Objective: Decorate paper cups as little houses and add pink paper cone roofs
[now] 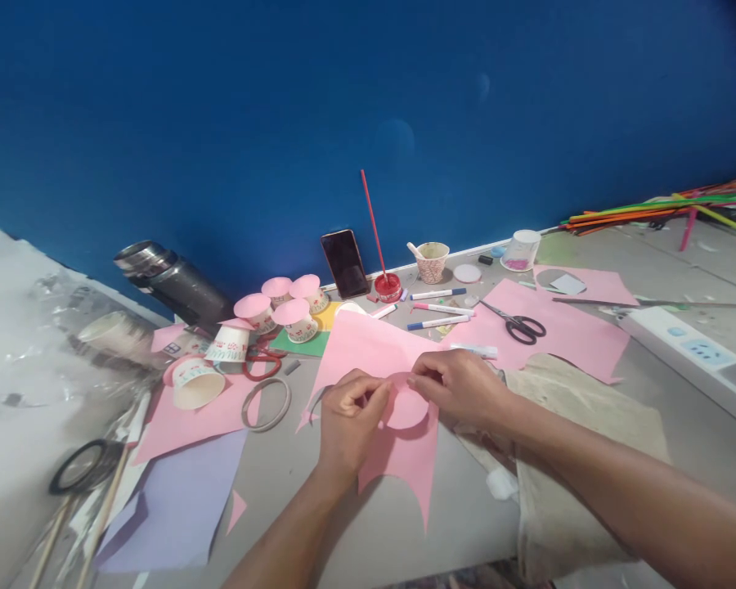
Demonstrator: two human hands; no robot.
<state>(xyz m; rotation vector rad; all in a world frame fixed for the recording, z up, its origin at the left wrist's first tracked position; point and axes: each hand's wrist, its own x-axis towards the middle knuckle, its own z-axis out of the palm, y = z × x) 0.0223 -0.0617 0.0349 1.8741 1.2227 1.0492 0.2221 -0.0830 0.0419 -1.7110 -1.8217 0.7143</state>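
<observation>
A round pink paper disc (406, 407) is pinched at its left edge by my left hand (354, 409). My right hand (463, 383) grips the same disc at its upper right edge, thumb and fingers together. Beneath both hands lies a larger pink paper sheet (368, 343) with curved cut-outs along its lower edge. Left of my left hand, a grey tape ring (266, 404) rests on the table. Black-handled scissors (524, 329) lie beyond my right hand on another pink sheet (589, 348).
Paper cups (199, 383) with pink disc tops stand at the left, before a dark thermos (175, 282). A phone (344, 263) leans on the blue wall. Markers (438, 322), a red paint pot (388, 287), a beige cloth (582, 442) and a power strip (699, 352) lie around.
</observation>
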